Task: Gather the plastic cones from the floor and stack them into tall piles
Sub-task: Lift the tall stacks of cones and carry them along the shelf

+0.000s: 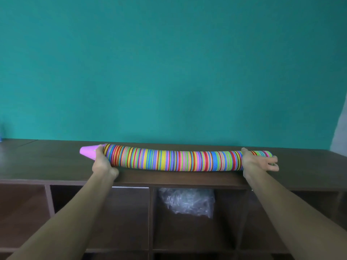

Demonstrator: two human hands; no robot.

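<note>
A long stack of cones (174,160), loads of colours nested together, lies sideways on top of the brown shelf unit (187,179), pink tip pointing left. The left hand (102,162) is curled around the stack right by that pink tip. The right hand (257,160) cups the wide end, fingers bent round it. A crumpled clear plastic bag (186,201) sits in the cubby just under the stack.
</note>
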